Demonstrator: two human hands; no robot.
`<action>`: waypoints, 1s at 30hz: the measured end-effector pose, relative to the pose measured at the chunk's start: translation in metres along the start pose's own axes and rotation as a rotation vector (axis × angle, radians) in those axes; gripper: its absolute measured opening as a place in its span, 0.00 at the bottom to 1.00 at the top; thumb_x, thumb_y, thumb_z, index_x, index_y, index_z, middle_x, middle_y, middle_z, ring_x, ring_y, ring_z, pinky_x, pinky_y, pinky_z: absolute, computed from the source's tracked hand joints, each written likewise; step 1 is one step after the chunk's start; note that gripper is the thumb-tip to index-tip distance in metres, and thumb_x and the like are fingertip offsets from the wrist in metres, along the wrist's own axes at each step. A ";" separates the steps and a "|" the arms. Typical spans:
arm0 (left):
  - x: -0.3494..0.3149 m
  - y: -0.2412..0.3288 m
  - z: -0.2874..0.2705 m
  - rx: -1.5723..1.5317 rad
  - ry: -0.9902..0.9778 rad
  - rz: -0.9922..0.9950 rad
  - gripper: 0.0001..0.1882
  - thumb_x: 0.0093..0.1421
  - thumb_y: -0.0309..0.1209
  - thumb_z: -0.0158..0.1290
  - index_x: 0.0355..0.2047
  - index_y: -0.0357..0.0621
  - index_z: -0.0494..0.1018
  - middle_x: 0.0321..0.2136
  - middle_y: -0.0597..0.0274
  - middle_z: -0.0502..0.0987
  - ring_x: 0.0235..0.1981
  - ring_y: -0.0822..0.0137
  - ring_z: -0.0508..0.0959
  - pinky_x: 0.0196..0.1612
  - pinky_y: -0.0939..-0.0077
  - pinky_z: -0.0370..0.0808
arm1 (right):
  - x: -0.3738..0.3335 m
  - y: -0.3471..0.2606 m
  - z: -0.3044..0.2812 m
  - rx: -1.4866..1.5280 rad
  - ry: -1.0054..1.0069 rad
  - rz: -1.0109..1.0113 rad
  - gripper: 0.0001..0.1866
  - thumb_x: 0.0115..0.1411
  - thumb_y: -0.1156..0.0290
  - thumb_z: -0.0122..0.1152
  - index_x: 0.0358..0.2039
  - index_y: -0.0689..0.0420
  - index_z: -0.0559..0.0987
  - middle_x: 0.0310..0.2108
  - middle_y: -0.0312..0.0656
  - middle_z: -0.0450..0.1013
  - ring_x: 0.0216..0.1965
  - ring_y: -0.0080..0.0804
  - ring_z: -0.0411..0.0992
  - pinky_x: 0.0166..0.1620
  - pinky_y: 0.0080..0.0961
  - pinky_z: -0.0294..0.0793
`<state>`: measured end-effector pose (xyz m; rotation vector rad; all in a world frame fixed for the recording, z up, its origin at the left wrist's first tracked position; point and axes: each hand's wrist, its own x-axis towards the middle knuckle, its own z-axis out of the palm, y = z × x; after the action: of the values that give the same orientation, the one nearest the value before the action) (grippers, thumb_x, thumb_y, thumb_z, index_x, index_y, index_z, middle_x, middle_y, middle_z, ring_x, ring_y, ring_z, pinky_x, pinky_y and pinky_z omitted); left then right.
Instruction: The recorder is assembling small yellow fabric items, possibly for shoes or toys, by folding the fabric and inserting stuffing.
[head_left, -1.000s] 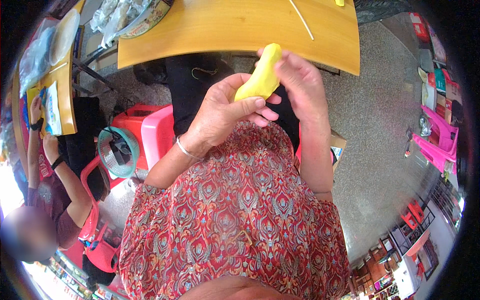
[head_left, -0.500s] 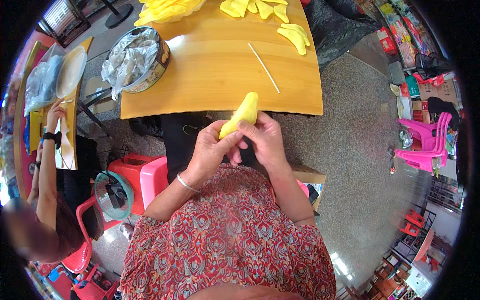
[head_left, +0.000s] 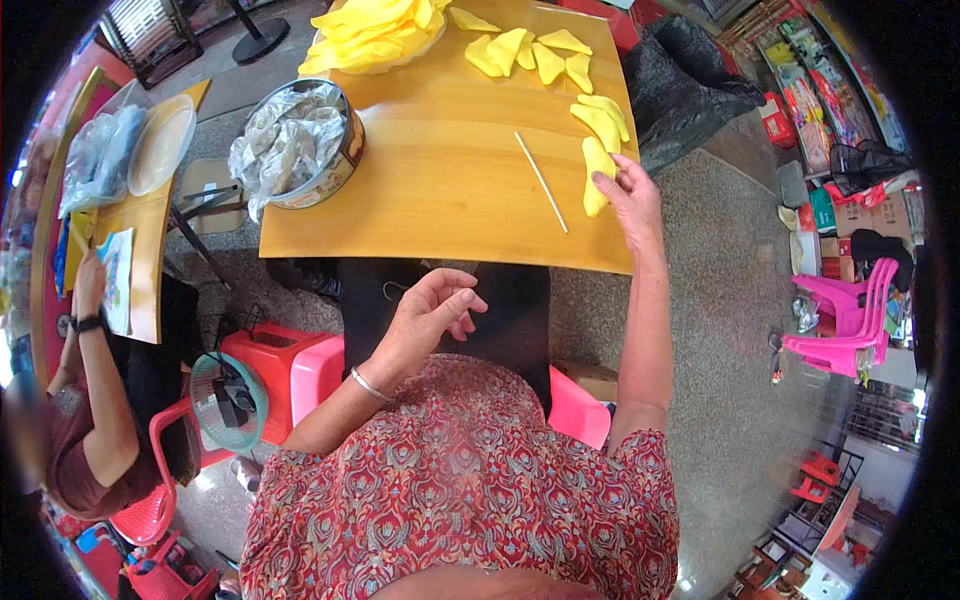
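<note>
My right hand (head_left: 630,200) reaches to the right edge of the wooden table (head_left: 440,190) and holds a folded yellow piece (head_left: 594,172) against the tabletop. My left hand (head_left: 432,310) hovers empty below the table's near edge, fingers loosely apart, a bangle on the wrist. More folded yellow pieces (head_left: 604,118) lie just beyond the right hand. A thin white stick (head_left: 541,182) lies on the table to the left of it.
A heap of yellow sheets (head_left: 375,30) and several folded ones (head_left: 525,52) lie at the table's far side. A foil-lined round tin (head_left: 295,145) stands at the left edge. Another person (head_left: 90,400) sits at a side table on the left. Pink chairs (head_left: 840,320) stand on the right.
Both hands held the yellow piece together in front of me. Now the right hand has carried it out to the table's right edge and the left hand has let go.
</note>
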<state>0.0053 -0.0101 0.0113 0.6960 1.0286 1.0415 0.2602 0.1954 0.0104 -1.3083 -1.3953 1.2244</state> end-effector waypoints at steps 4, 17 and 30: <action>0.003 0.004 0.002 0.007 0.010 -0.007 0.14 0.64 0.33 0.49 0.46 0.37 0.66 0.33 0.58 0.76 0.27 0.74 0.74 0.29 0.82 0.73 | 0.037 -0.001 -0.012 -0.423 -0.006 -0.054 0.23 0.54 0.67 0.66 0.48 0.64 0.74 0.38 0.43 0.76 0.37 0.26 0.74 0.42 0.21 0.72; 0.015 0.014 0.017 -0.026 0.027 -0.058 0.12 0.64 0.31 0.49 0.44 0.37 0.67 0.33 0.56 0.77 0.28 0.73 0.75 0.31 0.80 0.74 | 0.115 -0.020 0.027 -0.724 0.176 -0.599 0.17 0.52 0.61 0.66 0.37 0.60 0.79 0.34 0.46 0.76 0.35 0.37 0.76 0.38 0.31 0.74; 0.016 0.026 0.010 -0.092 0.134 0.026 0.12 0.64 0.31 0.49 0.45 0.38 0.66 0.33 0.56 0.77 0.28 0.73 0.75 0.32 0.80 0.73 | 0.168 -0.008 0.051 -0.980 0.198 -0.548 0.06 0.54 0.65 0.57 0.29 0.52 0.79 0.33 0.43 0.75 0.39 0.41 0.73 0.39 0.42 0.71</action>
<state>0.0079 0.0147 0.0316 0.5717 1.0815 1.1631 0.1921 0.3572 0.0026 -1.4307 -2.1099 -0.0136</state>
